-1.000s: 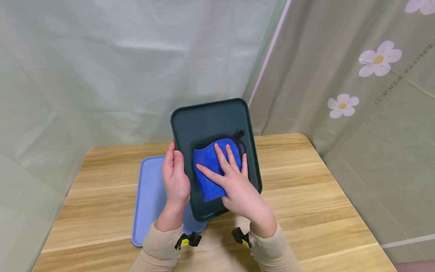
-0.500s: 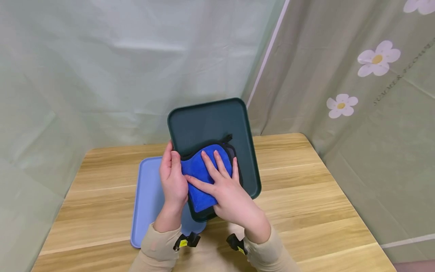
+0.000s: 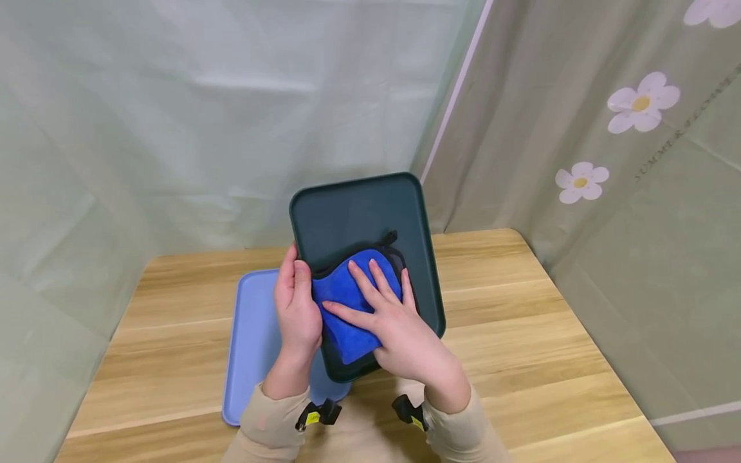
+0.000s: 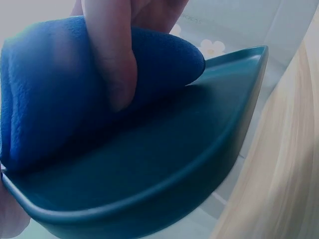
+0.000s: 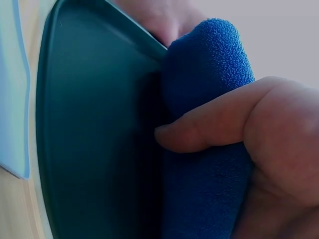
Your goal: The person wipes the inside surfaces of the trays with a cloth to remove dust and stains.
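My left hand (image 3: 298,315) grips the left edge of a dark green tray (image 3: 359,209), thumb on the near side. The tray is raised off the table and tilted up toward the head camera. On its surface lies a folded blue cloth (image 3: 343,283) with a black border and a small black loop (image 3: 389,238). My right hand (image 3: 402,331) presses on this cloth with spread, straight fingers. In the right wrist view the thumb (image 5: 184,137) lies across the fuzzy cloth, close over the tray. The tray's underside is hidden from the head view.
A light blue tray (image 3: 246,341) lies on the wooden table (image 3: 521,347) at the left, partly covered by the green tray and left arm. Pale curtains (image 3: 260,128) hang behind the table, and a flowered one (image 3: 666,257) at the right.
The cloth and right hand have slid down and left across the tray, toward the left hand, then slightly back right. The left hand keeps its grip, and the tray has barely moved.
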`<state>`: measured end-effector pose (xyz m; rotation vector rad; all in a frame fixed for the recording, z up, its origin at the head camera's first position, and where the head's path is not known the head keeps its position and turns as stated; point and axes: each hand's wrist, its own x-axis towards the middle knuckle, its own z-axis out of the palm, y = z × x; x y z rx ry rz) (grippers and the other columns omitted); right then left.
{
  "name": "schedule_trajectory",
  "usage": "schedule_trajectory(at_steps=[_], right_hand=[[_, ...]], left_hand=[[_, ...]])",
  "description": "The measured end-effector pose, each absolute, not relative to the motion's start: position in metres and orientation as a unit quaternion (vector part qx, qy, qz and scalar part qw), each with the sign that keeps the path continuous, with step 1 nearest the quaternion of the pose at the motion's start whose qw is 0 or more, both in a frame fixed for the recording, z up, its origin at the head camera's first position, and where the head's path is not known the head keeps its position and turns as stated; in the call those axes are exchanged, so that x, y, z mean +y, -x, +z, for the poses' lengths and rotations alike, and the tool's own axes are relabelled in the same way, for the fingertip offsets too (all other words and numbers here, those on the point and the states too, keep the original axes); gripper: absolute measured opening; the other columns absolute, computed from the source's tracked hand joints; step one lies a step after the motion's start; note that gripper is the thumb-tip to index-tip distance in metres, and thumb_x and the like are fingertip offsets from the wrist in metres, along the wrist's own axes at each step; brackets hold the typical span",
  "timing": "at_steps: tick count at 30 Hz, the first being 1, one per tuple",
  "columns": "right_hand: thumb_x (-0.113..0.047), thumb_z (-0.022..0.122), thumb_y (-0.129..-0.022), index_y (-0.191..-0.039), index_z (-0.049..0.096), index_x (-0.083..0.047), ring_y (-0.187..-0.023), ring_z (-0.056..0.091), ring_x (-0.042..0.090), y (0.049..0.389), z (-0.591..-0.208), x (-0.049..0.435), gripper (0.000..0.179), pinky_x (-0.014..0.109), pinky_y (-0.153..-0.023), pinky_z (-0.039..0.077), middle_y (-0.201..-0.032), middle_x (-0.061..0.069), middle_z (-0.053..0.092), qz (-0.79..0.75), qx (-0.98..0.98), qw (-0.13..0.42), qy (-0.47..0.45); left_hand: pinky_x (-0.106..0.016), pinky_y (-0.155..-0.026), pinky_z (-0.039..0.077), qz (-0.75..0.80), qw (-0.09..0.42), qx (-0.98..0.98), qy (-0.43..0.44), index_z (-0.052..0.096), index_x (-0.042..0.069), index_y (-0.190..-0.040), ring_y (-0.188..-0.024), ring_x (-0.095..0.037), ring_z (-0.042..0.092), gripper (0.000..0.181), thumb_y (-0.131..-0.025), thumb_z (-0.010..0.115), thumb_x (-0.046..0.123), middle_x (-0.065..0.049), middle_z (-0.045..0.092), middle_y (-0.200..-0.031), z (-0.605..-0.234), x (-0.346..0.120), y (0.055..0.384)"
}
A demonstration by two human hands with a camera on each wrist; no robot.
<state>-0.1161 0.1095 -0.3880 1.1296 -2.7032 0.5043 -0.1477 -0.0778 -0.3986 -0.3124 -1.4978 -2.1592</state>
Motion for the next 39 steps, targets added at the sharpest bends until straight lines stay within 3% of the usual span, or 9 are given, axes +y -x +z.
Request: schedule_trajectory(at_steps=[7, 25, 39], right_hand=[[0.018, 0.067, -0.071, -0.164, 0.039, -0.046, -0.163, -0.017, 0.03, 0.12, -0.386, 0.119, 0.117, 0.078, -0.119, -0.007, -0.179, -0.003, -0.011, 0.181, -0.908, 0.079, -0.369], [0.021, 0.059, -0.069, -0.164, 0.038, -0.048, -0.163, -0.016, 0.031, 0.127, -0.383, 0.14, 0.119, 0.079, -0.118, -0.007, -0.179, -0.004, -0.011, 0.205, -0.919, 0.072, -0.329], [0.021, 0.062, -0.071, -0.165, 0.031, -0.05, -0.162, -0.02, 0.031, 0.125, -0.383, 0.137, 0.122, 0.078, -0.118, -0.009, -0.179, -0.003, -0.014, 0.201, -0.92, 0.065, -0.329]], left_hand=[[-0.036, -0.122, 0.037, -0.788, 0.254, -0.551, 0.106, 0.047, 0.004, -0.161, -0.149, -0.028, 0.046, 0.046, -0.118, 0.039, 0.02, -0.012, 0.051, -0.161, -0.396, -0.08, 0.149], [-0.033, -0.116, 0.044, -0.79, 0.262, -0.547, 0.087, 0.048, 0.001, -0.159, -0.144, -0.026, 0.051, 0.046, -0.117, 0.04, 0.018, -0.014, 0.053, -0.159, -0.397, -0.08, 0.148], [-0.033, -0.116, 0.044, -0.803, 0.255, -0.533, 0.079, 0.045, 0.001, -0.161, -0.146, -0.026, 0.049, 0.048, -0.117, 0.041, 0.02, -0.013, 0.051, -0.16, -0.397, -0.08, 0.148]])
